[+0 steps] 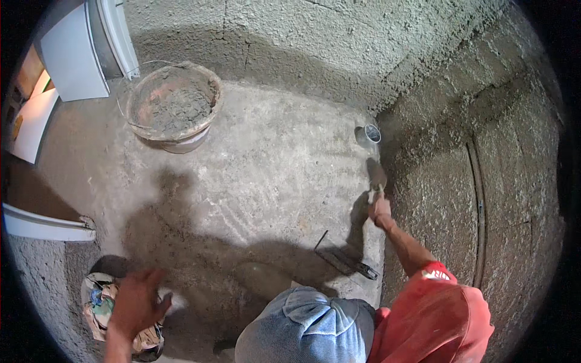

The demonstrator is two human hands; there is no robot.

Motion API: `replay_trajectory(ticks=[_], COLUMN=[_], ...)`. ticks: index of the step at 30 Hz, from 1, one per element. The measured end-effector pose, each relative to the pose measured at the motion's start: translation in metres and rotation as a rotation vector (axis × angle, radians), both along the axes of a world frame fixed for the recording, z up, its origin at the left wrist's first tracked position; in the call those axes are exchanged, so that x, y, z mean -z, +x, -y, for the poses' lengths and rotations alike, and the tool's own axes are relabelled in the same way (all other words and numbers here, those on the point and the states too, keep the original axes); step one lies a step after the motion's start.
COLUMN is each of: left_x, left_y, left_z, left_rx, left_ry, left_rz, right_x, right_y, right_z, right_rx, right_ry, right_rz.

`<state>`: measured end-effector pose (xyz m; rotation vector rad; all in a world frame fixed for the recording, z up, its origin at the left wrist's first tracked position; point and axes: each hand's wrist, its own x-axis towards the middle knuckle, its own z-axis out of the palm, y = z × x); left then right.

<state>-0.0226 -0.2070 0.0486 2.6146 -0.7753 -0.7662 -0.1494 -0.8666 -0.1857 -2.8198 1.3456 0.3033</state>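
Observation:
My right hand [381, 213] grips the handle of a trowel [376, 174], arm stretched out toward the base of the rough right wall [460, 151]. The trowel's blade lies along the line where the floor meets that wall; I cannot tell whether it touches. Just beyond the blade, a round white pipe end or cup [372, 134] with grey matter inside sits by the corner. At the lower left my left hand [138, 301] is raised with fingers apart, holding nothing. It partly covers a container [94, 279] filled with crumpled paper and wrappers.
A mortar-caked bucket [189, 140] with a wire handle stands at the far left, part full of grey mortar. A thin dark-framed tool [346, 259] lies on the concrete floor [272, 151] near my knees. White door frames [72, 54] edge the left side. A long groove or pipe [480, 212] crosses the right wall.

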Motion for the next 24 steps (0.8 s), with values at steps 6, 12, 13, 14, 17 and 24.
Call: replay_trajectory(ticks=[6,12,13,14,17,24], left_x=[0.059,0.096,0.098,0.101,0.099,0.075], left_y=[-0.040,-0.059,-0.058,-0.053,-0.051,-0.050], left_z=[-0.002,0.002,0.003,0.006,0.000,0.000], left_rx=[-0.019,0.161,0.179,0.207,0.164,0.076], left_ry=[-0.126,-0.070,-0.064,-0.063,-0.006,-0.049], left_rz=[-0.170,-0.322,-0.296,-0.264,-0.257,-0.077], right_x=[-0.054,-0.028,-0.049,-0.040,-0.080,-0.014], right_y=[0.023,0.068,0.074,0.074,0.099,0.101], right_z=[-0.027,-0.163,-0.208,-0.227,-0.269,-0.082], right_rx=[0.109,0.207,0.076,-0.082,-0.061,0.111], right_ry=[0.448,0.910,0.958,0.940,1.216,0.675], right_rz=[0.155,0.238,0.238,0.168,-0.080,0.642])
